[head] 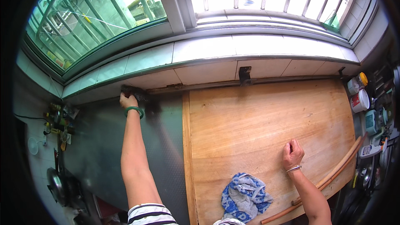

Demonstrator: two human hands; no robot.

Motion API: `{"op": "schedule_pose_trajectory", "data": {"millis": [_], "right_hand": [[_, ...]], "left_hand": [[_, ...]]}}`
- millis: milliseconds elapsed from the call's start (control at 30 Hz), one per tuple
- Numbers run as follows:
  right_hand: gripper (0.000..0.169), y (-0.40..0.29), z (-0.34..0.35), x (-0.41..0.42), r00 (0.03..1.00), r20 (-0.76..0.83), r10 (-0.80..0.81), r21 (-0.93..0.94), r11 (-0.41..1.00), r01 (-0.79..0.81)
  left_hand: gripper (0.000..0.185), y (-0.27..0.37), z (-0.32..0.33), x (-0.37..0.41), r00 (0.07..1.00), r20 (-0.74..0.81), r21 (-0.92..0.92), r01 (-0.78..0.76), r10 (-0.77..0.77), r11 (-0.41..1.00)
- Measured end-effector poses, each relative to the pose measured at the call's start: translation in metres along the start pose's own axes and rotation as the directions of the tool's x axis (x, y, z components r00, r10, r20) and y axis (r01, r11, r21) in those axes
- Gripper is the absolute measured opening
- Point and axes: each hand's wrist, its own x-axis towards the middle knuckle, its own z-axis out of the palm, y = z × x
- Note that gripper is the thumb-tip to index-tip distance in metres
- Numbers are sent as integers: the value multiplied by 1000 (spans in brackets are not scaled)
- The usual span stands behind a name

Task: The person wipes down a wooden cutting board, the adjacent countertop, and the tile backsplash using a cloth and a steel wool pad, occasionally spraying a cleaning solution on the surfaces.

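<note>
My left hand, with a green bangle at the wrist, reaches to the back edge of the metal countertop. It grips a dark, bristly scrubber against the foot of the tiled wall; its exact kind is blurred. A loosely curled fist, my right hand, rests on the large wooden board, and nothing shows in its fingers. Left of that forearm, a crumpled blue and grey towel lies near the board's front edge.
Wooden rolling pins lie along the board's right front edge. Tubs and bottles crowd the right side. Black brackets stand at the board's back, below the tiled windowsill. Pans and small items are at left.
</note>
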Motion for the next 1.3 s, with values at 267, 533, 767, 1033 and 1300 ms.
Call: {"op": "schedule_pose_trajectory", "data": {"millis": [267, 533, 767, 1033, 1300], "right_hand": [[12, -6, 4, -1, 999, -8, -42, -30, 999, 41], [12, 1, 4, -4, 997, 1, -75, -39, 996, 75], [13, -1, 5, -2, 996, 3, -94, -72, 993, 94], [13, 7, 3, -2, 994, -16, -109, -60, 992, 107], [12, -1, 5, -2, 998, -9, -62, -9, 998, 62]], "left_hand": [[16, 91, 34, -111, 986, 127, -112, -91, 105, 990], [29, 30, 19, -30, 976, -1, -157, 213, -216, 964], [32, 22, 0, 2, 861, 191, -480, 500, -471, 721], [11, 160, 41, -156, 948, 302, -273, -13, 99, 962], [14, 58, -23, 29, 980, -184, -41, 73, -80, 996]]}}
